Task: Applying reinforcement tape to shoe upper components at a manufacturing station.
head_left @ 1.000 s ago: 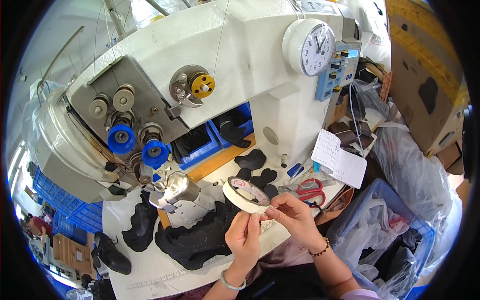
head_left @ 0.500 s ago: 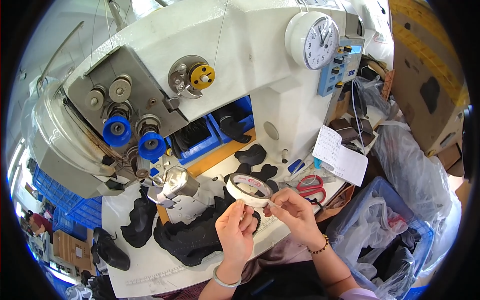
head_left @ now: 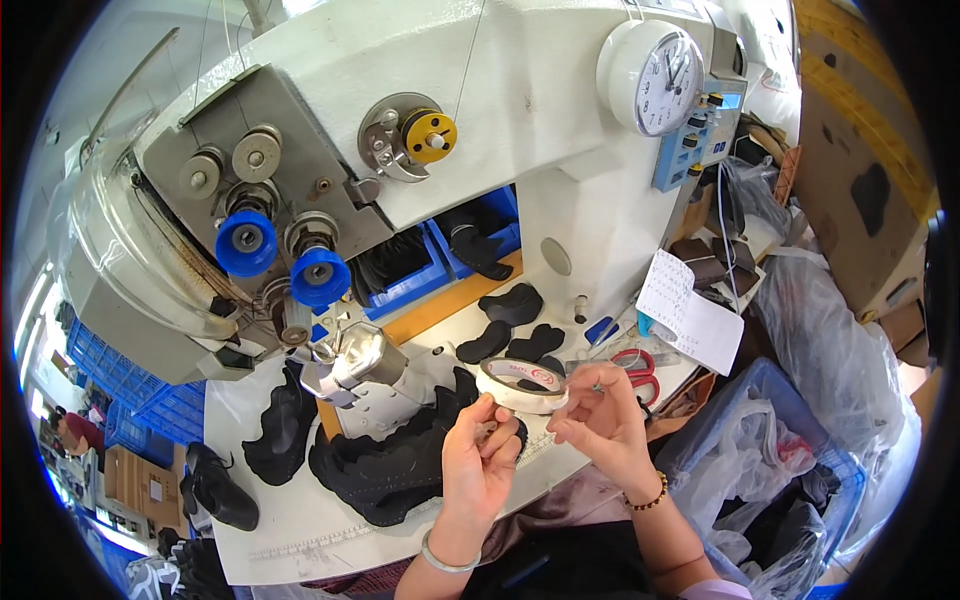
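Observation:
A roll of white masking tape [head_left: 522,400] is pinched at its lower left rim by the fingers of my left hand [head_left: 478,465], which holds it tilted above the machine table. Beside the roll's right side is my right hand [head_left: 608,425], its fingers curved and thumb and forefinger apart. Whether a fingertip touches the tape edge I cannot tell. Below and left of my hands lies a pile of black shoe pieces [head_left: 380,470] with stitch holes along the edges. Smaller black pieces [head_left: 512,304] lie behind the roll.
A big white sewing machine [head_left: 540,60] with a round clock [head_left: 668,80] fills the far side. Red-handled scissors [head_left: 645,378] and a handwritten paper [head_left: 690,315] lie right of my hands. A blue bin [head_left: 850,480] of plastic bags stands right; a black shoe [head_left: 225,490] sits left.
My right fingers have moved right and spread from the pinch they had at the tape's edge. The left hand still holds the roll; the whole view has shifted a little.

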Demonstrator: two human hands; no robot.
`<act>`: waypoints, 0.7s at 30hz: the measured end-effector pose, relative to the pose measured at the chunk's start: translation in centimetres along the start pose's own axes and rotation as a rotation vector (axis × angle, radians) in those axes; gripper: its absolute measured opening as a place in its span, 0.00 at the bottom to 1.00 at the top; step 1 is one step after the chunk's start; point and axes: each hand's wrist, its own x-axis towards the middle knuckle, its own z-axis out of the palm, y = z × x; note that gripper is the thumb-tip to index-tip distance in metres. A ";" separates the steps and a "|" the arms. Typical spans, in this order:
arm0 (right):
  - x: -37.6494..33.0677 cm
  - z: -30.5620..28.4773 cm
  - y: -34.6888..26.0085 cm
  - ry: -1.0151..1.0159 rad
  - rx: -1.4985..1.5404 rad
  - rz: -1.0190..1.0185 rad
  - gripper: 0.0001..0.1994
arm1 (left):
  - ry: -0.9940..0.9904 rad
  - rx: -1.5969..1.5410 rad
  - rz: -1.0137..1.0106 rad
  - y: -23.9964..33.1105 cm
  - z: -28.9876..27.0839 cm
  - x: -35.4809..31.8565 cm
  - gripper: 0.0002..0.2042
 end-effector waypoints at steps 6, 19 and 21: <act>0.4 0.7 -1.6 -0.084 -0.722 -0.116 0.16 | 0.031 0.292 0.197 -0.7 1.2 -1.2 0.08; 0.7 0.4 -0.7 -0.115 -0.593 -0.121 0.06 | -0.011 0.463 0.303 -1.0 1.7 -1.8 0.10; 0.6 0.5 -0.5 -0.106 -0.575 -0.116 0.05 | 0.018 0.443 0.281 -0.9 1.6 -1.6 0.10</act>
